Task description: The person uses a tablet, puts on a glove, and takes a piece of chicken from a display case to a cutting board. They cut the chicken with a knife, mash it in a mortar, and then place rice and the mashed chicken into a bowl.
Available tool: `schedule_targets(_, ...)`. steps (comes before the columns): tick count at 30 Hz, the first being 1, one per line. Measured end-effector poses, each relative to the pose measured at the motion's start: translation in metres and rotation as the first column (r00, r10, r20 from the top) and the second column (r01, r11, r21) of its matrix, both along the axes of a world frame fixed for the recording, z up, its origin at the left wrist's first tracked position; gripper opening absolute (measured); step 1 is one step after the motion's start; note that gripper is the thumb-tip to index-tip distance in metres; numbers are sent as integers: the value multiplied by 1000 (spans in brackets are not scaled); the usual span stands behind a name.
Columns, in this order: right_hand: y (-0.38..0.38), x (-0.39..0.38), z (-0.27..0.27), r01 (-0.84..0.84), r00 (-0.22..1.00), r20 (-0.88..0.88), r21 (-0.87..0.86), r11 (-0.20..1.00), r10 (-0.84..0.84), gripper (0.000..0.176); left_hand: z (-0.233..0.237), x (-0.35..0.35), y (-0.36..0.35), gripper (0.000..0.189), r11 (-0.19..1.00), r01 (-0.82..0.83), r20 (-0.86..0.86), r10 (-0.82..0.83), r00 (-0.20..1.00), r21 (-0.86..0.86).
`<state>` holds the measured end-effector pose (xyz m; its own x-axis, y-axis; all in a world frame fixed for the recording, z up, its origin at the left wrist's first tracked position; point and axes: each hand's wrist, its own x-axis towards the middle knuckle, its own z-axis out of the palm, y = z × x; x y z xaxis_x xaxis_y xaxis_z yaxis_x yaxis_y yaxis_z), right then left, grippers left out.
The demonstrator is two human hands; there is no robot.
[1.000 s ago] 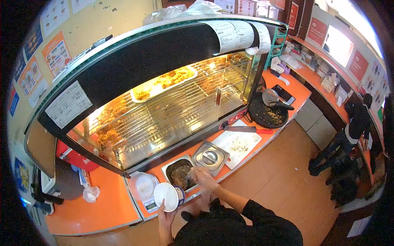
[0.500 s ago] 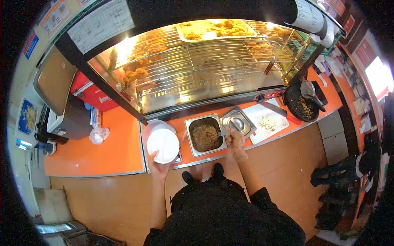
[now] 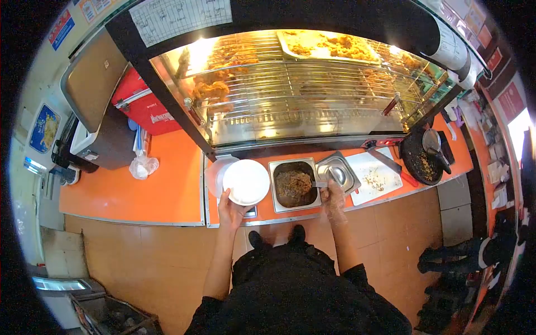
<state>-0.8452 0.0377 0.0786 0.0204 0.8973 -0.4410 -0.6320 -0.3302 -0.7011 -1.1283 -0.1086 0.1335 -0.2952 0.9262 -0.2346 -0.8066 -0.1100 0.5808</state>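
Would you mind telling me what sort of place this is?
Probably a fast-food shop: a heated display cabinet holds fried chicken, and a steel pan of cooked food sits on the orange counter.

**Both hands forward and closed, arms well apart**

My left hand (image 3: 230,207) is stretched out ahead of me, its fingers curled in a supporting hold. The left forearm (image 3: 219,262) is bare and runs almost straight forward from the elbow, with the wrist in line. My right hand (image 3: 334,196) (inside a thin clear glove (image 3: 337,204)) reaches about as far forward, fingers folded into a tight grip with the knuckles uppermost. The right forearm (image 3: 346,240) is also bare and angles slightly inward from a dark sleeve (image 3: 365,279) at the elbow. The two hands are well apart and do not touch.
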Motion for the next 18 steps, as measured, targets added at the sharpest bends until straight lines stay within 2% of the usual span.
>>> schedule_targets(3,-3,1,9,-60,997,41,59,996,58,19,1,0,0,71,999,-20,23,21,1000,-35)
schedule_targets(5,-4,3,19,-261,933,288,131,957,215,20,2,1,2,71,994,-52,15,54,998,-95)
schedule_targets(6,-3,1,24,-245,936,291,129,961,200,20,0,0,2,71,995,-35,18,37,999,-96)
schedule_targets(8,-5,4,26,-491,705,667,213,845,241,23,-2,1,1,72,990,-61,16,64,998,-127)
schedule_targets(9,-8,2,25,-508,746,569,149,849,347,25,0,3,0,70,989,-56,56,65,996,-137)
schedule_targets(12,-13,-4,42,-535,702,620,135,834,350,26,2,2,-1,70,985,-57,71,70,995,-161)
schedule_targets(13,-9,-5,26,-513,701,658,198,835,274,25,1,0,-3,70,984,-59,66,71,995,-165)
schedule_targets(16,-7,-9,22,-510,685,675,175,842,275,26,7,5,-4,73,978,-89,48,100,994,-190)
schedule_targets(17,-9,-12,28,-508,687,672,174,843,275,26,16,9,-7,73,986,-38,72,50,996,-160)
schedule_targets(18,-14,-17,40,-549,601,776,229,804,189,25,20,12,-9,73,992,16,94,-4,996,-128)
